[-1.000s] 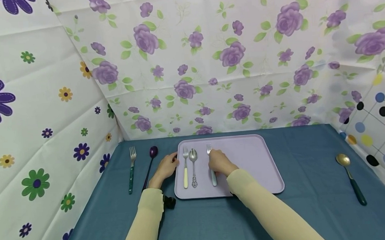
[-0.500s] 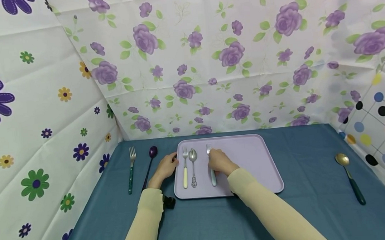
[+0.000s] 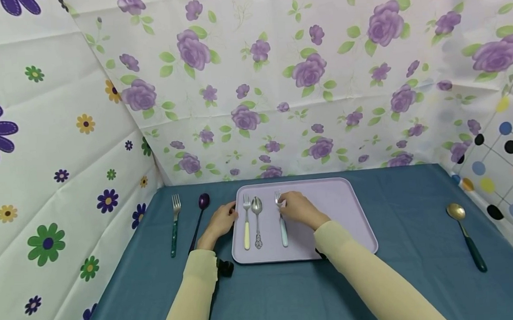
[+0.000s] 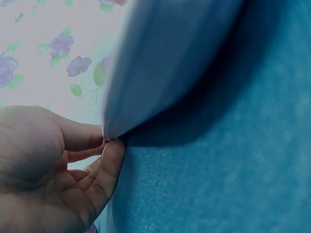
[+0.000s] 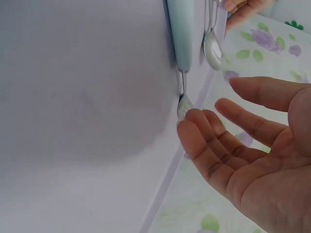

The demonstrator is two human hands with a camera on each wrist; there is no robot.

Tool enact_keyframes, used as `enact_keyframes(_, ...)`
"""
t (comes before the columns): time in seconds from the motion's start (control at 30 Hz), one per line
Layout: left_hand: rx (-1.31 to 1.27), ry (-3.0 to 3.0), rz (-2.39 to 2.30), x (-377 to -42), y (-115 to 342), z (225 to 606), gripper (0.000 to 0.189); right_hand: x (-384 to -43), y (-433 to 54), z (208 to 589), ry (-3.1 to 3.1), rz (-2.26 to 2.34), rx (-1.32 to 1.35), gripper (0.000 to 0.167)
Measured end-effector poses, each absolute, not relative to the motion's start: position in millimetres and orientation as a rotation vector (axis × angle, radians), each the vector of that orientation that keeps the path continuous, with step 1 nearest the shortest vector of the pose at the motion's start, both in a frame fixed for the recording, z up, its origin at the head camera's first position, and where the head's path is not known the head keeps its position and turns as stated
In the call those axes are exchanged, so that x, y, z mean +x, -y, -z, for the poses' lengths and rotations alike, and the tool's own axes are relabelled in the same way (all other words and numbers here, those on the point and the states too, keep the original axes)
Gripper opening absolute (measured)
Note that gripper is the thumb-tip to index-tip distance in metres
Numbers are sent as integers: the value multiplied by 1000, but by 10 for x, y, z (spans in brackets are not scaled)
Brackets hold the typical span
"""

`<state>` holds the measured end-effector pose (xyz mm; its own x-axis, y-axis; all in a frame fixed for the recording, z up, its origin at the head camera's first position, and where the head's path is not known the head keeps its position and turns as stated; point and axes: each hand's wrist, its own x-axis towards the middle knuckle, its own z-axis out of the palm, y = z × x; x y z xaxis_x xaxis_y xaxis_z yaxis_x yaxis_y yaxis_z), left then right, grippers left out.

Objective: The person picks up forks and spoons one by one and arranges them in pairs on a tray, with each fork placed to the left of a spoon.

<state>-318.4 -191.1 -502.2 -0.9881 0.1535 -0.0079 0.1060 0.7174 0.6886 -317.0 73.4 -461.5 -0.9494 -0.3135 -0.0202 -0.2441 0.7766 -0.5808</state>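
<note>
My left hand [image 3: 221,221] pinches the left rim of a pale lilac tray [image 3: 327,202] between thumb and fingers; the left wrist view shows the thumb and fingertip meeting at the tray's edge [image 4: 155,63]. On the tray lies a fork with a light blue handle [image 3: 283,233]. Over its upper part is my right hand [image 3: 301,208], thumb apart from the fingers and nothing held between them; in the right wrist view the fingertips overlap the fork's head [image 5: 183,108]. To the left on the tray are a fork with a yellow handle [image 3: 247,234] and a silver spoon [image 3: 256,207].
Left of the tray, a green-handled fork [image 3: 174,235] and a dark purple spoon [image 3: 203,201] lie on the blue tablecloth [image 3: 262,298]. A gold spoon with a green handle [image 3: 473,248] is far right. A flowered cloth [image 3: 257,83] hangs behind the table.
My right hand has let go of the light-blue-handled fork and shifted slightly up and right, its thumb spreading from the fingers. The fork stays put. My left hand keeps its hold on the tray.
</note>
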Motion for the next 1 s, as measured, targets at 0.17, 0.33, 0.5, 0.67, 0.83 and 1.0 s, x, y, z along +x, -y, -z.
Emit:
enact_keyframes(0.17,208,-2855,-1132,-3189,1904,5017,46,-3190,-851,4631,-2830,903,-479,28)
enact_keyframes(0.33,196,-2848,-1136,-3196,1910,5036,46,-3197,-936,4633,-2818,888,-488,29)
enact_keyframes(0.5,192,-2837,-1149,-3200,1910,5048,47,-3190,-1013,4592,-2816,875,-509,29)
enact_keyframes(0.67,191,-2828,-1149,-3179,1908,5034,47,-3179,-1108,4558,-2806,868,-517,31)
enact_keyframes(0.83,194,-2828,-1156,-3168,1906,5024,46,-3174,-1207,4501,-2781,877,-547,32)
enact_keyframes(1.0,195,-2829,-1156,-3163,1903,5021,46,-3192,-1328,4487,-2773,874,-587,31)
